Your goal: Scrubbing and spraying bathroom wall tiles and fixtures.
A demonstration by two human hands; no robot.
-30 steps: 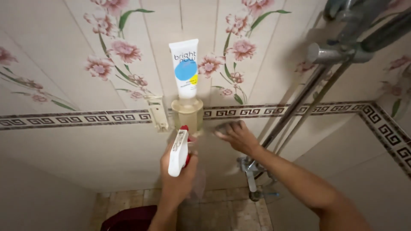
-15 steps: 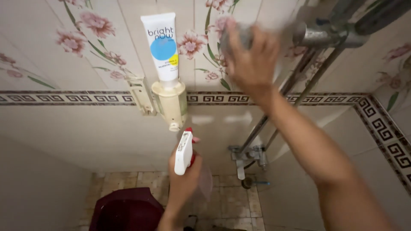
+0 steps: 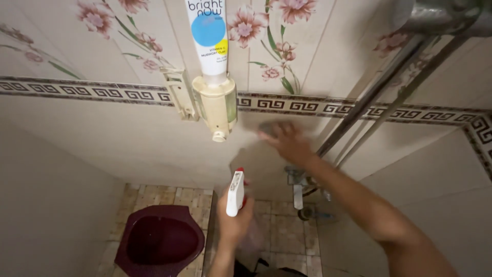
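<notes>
My right hand (image 3: pixel 288 142) has dropped from beside the chrome shower pipe (image 3: pixel 374 92) to the plain cream tile (image 3: pixel 128 138), pressing a blurred grey cloth (image 3: pixel 269 127) there. So wiping has moved lower, while my left hand (image 3: pixel 234 218) stays clamped on the white spray bottle (image 3: pixel 235 193).

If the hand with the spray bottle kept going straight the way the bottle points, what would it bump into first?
The left hand aims the spray bottle up toward the wall. Probably it would meet the plain cream wall tile first, just below the cream dispenser, though depth is hard to judge here.
</notes>
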